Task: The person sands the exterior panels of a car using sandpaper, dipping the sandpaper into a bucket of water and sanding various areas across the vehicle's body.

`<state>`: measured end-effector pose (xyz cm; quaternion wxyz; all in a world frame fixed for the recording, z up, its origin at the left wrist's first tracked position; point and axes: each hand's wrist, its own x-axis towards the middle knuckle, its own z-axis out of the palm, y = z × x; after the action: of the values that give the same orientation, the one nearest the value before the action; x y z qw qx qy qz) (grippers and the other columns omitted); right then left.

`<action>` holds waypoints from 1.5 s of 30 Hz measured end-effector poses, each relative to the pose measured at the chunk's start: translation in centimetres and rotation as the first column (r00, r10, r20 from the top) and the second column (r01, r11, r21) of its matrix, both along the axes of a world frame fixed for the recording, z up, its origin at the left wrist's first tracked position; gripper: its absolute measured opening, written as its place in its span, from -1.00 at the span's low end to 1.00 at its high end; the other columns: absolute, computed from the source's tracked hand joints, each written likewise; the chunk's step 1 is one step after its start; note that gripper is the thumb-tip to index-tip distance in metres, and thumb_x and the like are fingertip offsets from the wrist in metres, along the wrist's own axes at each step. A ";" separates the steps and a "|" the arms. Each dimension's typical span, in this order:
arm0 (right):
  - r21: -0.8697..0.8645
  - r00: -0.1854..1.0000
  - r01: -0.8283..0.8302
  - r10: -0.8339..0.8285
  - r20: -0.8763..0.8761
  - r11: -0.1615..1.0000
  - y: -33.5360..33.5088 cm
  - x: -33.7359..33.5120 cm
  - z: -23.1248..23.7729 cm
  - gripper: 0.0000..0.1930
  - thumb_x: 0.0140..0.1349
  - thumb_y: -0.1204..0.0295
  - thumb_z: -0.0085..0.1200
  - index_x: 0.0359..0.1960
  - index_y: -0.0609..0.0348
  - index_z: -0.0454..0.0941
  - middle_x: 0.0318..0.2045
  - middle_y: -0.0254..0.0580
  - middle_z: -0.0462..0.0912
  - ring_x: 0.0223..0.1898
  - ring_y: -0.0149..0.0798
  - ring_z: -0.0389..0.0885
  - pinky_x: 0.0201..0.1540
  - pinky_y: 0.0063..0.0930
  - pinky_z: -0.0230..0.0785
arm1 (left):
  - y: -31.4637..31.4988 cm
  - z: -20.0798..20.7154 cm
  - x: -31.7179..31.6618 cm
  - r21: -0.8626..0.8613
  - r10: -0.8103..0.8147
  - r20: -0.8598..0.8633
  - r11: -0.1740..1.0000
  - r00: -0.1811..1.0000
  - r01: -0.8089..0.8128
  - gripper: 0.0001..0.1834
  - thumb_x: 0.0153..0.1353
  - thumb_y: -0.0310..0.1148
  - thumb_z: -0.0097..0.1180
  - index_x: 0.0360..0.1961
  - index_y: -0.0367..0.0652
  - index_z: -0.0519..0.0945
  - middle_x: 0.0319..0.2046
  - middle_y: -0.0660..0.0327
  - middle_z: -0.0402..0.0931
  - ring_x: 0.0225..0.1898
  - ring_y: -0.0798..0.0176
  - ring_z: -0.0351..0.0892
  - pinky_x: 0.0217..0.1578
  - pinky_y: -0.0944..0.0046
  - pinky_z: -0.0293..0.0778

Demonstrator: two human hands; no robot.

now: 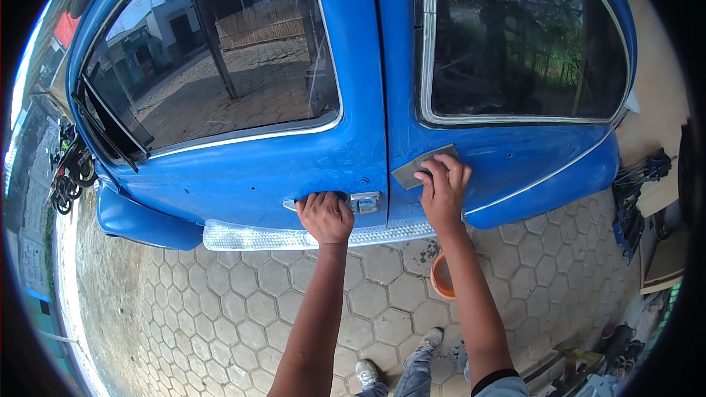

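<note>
The side of a blue car [213, 180] fills the upper part of the head view, its paint dull and smeared in patches. My left hand [325, 218] curls its fingers over the chrome door handle [365, 202], low on the front door. Just right of the door seam, my right hand [446, 191] presses a grey sheet of sandpaper [409, 171] flat against the rear panel below the window. Its fingers are bent, with the tips on the sheet. Part of the sandpaper is hidden beneath them.
Below the door runs a ribbed silver running board [250, 237]. An orange bucket [441, 277] stands on the hexagonal paving [250, 301], beside my right forearm. Motorcycles [68, 173] are parked at the far left. Assorted clutter [599, 360] lies at the lower right.
</note>
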<state>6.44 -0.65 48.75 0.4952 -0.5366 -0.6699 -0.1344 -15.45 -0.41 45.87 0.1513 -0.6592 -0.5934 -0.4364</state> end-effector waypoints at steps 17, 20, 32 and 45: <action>-0.360 0.902 -0.137 -0.034 -0.431 0.923 -4.2 0.6 5.2 -0.22 0.26 0.55 0.05 0.48 0.17 -0.06 0.45 0.12 0.10 0.46 0.08 0.10 0.34 -0.13 0.25 | 0.4 0.1 -0.3 -0.045 0.011 -0.059 0.999 0.998 -0.014 -0.80 -0.05 -0.42 -0.08 -0.70 -0.06 0.57 -0.58 0.23 0.59 -0.45 0.13 0.55 -0.23 0.13 0.30; -0.477 0.981 0.070 -0.147 -0.127 0.876 -2.7 -5.6 1.6 -0.11 0.33 0.26 -0.02 0.44 0.52 -0.30 0.46 0.45 -0.43 0.51 0.33 -0.47 0.49 0.12 -0.36 | 0.4 -0.1 -0.6 -0.055 0.022 -0.077 0.998 0.997 -0.026 -0.78 -0.04 -0.42 -0.08 -0.70 -0.05 0.58 -0.58 0.24 0.59 -0.45 0.13 0.55 -0.23 0.13 0.31; -0.039 0.948 0.089 -0.097 -0.303 0.995 -2.1 -5.8 -5.5 -0.49 0.10 0.74 0.04 0.11 0.06 0.55 0.28 -0.04 0.31 0.26 0.12 0.26 0.22 -0.01 0.19 | 0.4 -0.3 -0.2 -0.066 0.039 -0.104 0.997 0.994 -0.046 -0.76 -0.01 -0.41 -0.09 -0.72 -0.03 0.58 -0.59 0.24 0.60 -0.46 0.13 0.57 -0.23 0.13 0.32; 0.258 0.940 -0.217 0.272 -0.204 0.942 2.9 -1.7 10.0 -0.71 -0.02 0.70 0.22 -0.22 0.19 0.54 -0.34 -0.14 0.54 -0.35 -0.08 0.61 -0.35 -0.30 0.44 | 0.6 -0.5 -0.6 -0.046 0.031 -0.076 0.998 0.997 -0.035 -0.79 -0.05 -0.42 -0.08 -0.72 -0.02 0.57 -0.57 0.25 0.61 -0.45 0.14 0.56 -0.22 0.13 0.32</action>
<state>4.74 2.25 58.73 0.6435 -0.3994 -0.6477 -0.0835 -16.02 0.17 45.41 0.1651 -0.6687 -0.6083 -0.3944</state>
